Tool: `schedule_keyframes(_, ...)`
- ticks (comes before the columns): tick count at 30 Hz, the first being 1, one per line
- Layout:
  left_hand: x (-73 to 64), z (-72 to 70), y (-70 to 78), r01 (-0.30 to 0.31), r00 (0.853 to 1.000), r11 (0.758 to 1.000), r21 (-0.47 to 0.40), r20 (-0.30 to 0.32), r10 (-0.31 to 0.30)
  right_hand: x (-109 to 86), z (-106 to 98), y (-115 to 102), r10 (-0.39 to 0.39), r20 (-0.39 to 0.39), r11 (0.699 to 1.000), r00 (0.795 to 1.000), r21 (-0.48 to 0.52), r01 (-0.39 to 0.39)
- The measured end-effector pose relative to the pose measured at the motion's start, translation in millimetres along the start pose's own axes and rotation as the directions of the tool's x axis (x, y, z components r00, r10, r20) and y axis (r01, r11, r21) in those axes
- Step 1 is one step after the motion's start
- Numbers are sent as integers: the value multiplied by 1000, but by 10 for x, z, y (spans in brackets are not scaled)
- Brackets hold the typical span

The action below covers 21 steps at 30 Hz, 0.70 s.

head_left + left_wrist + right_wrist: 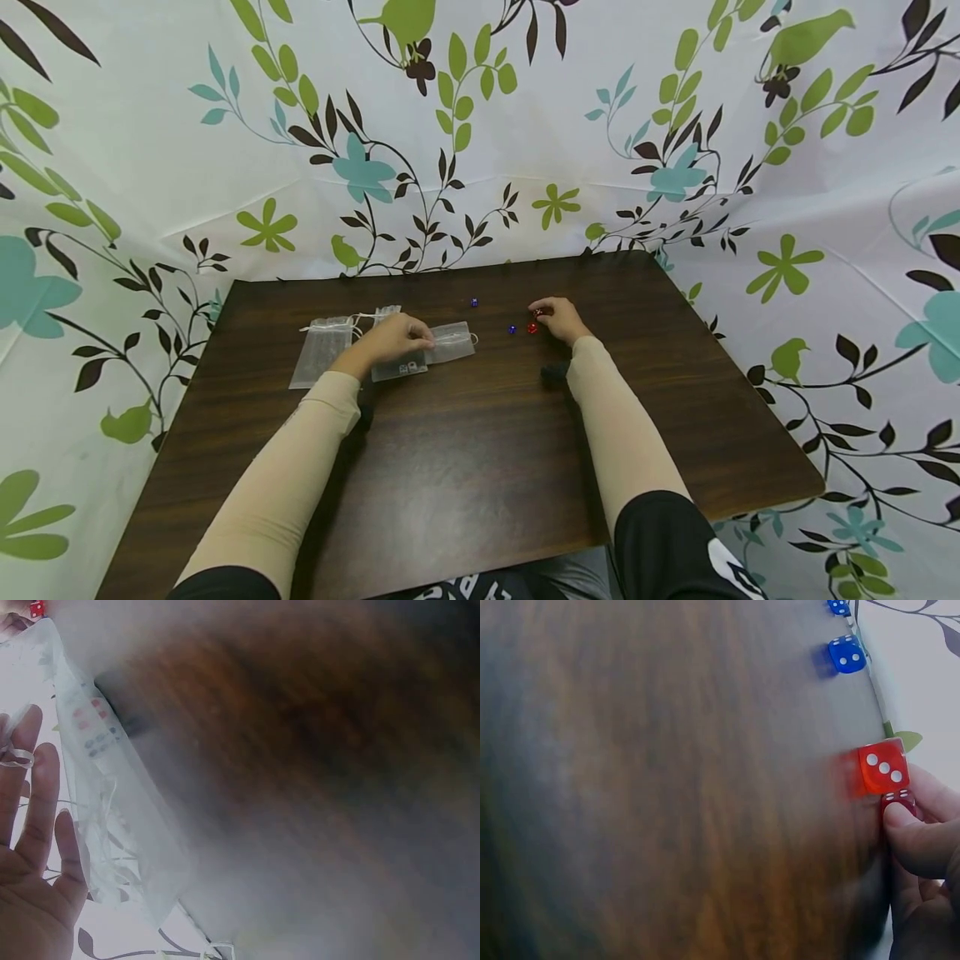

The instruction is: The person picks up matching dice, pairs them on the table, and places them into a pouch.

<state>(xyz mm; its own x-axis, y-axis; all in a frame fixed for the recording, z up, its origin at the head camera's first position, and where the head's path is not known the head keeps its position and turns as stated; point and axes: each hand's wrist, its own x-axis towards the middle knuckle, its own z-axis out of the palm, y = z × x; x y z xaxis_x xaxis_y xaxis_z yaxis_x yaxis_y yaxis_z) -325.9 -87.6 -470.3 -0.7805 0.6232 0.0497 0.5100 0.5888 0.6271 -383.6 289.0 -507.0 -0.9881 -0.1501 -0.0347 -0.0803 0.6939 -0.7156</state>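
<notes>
fingers of the right hand [561,318] pinched a red die [900,798], with another red die [883,766] just beside them and two blue dice [512,330] to their left. the left hand [388,338] had its fingers at a sheer bag [452,353]; whether they gripped it, i could not tell. picking up seemed in hand; the next move likely called for a clean lift.

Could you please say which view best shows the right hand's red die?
Right wrist: the red die is large, pips showing, thumb partly over it. Head shows it tiny at the hand. Left wrist shows a red die in one corner, unclear whether the same.
</notes>
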Motion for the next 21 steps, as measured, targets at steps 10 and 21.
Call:
schedule_keyframes(10,6,2,-14,6,1000,1000,4,-11,-6,19,-12,13,30,-1,999,1000,44,-30)
schedule_keyframes(21,-32,-2,-14,2,1000,1000,6,-13,-2,4,8,16,21,-20,1000,1000,24,-20)
